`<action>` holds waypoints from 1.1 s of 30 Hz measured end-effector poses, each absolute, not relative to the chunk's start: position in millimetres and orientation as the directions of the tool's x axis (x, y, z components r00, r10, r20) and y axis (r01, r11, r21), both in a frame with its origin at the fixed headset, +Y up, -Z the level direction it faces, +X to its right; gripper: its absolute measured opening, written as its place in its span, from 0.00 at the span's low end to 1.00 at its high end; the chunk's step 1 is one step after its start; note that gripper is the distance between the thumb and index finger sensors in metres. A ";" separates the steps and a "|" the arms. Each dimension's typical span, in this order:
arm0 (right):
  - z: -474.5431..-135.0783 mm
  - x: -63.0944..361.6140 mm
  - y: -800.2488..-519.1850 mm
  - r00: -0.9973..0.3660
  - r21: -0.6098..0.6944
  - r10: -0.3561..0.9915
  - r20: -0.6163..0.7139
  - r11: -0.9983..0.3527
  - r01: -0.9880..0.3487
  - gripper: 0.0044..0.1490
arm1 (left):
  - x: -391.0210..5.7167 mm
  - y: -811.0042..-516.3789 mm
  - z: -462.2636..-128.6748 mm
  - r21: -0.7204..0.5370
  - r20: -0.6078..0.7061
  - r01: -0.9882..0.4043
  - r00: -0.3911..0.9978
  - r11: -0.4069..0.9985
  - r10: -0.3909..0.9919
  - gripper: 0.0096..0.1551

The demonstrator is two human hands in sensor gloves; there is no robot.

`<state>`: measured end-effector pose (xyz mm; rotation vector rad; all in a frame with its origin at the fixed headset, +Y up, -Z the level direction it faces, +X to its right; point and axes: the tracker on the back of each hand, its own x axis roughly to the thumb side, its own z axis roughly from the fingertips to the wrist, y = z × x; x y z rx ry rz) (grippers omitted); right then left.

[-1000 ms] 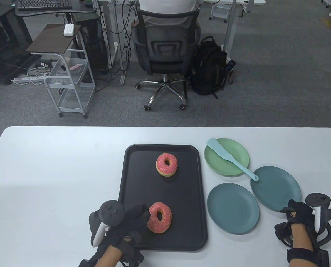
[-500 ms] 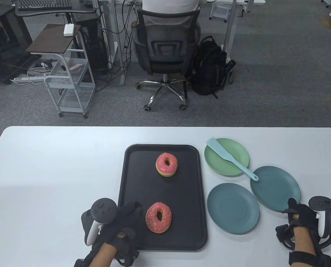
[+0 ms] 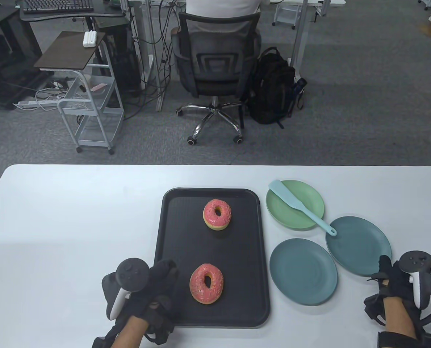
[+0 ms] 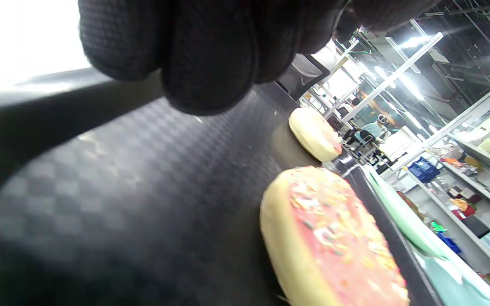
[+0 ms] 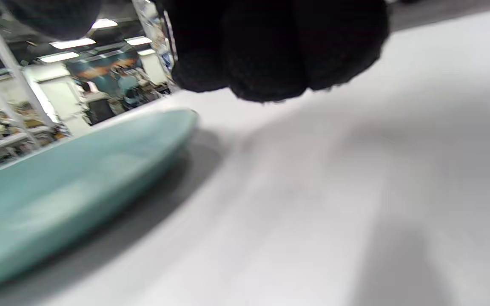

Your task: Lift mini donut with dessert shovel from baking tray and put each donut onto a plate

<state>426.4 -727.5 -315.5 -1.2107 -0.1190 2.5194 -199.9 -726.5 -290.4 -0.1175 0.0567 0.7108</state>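
Two pink-iced mini donuts lie on the black baking tray (image 3: 172, 224): the far donut (image 3: 217, 214) and the near donut (image 3: 206, 283). In the left wrist view the near donut (image 4: 334, 246) is close and the far donut (image 4: 315, 134) lies behind it. The teal dessert shovel (image 3: 300, 208) rests across the light green plate (image 3: 291, 217). My left hand (image 3: 164, 273) hovers over the tray's left rim, a little left of the near donut, fingers (image 4: 206, 55) loosely curled and holding nothing. My right hand (image 3: 386, 270) sits by the right teal plate (image 3: 358, 245), empty.
Another teal plate (image 3: 303, 271) lies between the tray and the right hand. In the right wrist view that hand's fingers (image 5: 270, 55) hang over the white table beside a teal plate (image 5: 79, 178). Beyond the table's far edge stands an office chair (image 3: 215, 65).
My left hand has drawn back left and toward me, away from the near donut it was touching. The right hand has shifted slightly. Donuts, plates and shovel have not moved.
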 end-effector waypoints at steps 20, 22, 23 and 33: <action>-447.1 289.0 -709.3 -0.868 0.080 0.042 -0.496 -0.992 -0.094 0.44 | -218.7 -755.9 -307.5 -0.157 -0.265 -0.455 0.874 0.876 0.407 0.36; -457.0 286.8 -715.9 -0.855 0.102 0.078 -0.513 -0.983 -0.151 0.44 | -218.1 -760.5 -309.1 -0.182 -0.275 -0.450 0.877 0.874 0.394 0.36; -462.3 285.3 -720.1 -0.852 0.112 0.068 -0.520 -0.983 -0.147 0.44 | -217.5 -762.3 -309.5 -0.195 -0.285 -0.440 0.881 0.877 0.379 0.35; -482.3 276.0 -740.2 -0.840 0.129 0.010 -0.542 -0.987 -0.095 0.42 | -217.4 -765.1 -309.7 -0.211 -0.302 -0.427 0.884 0.879 0.357 0.35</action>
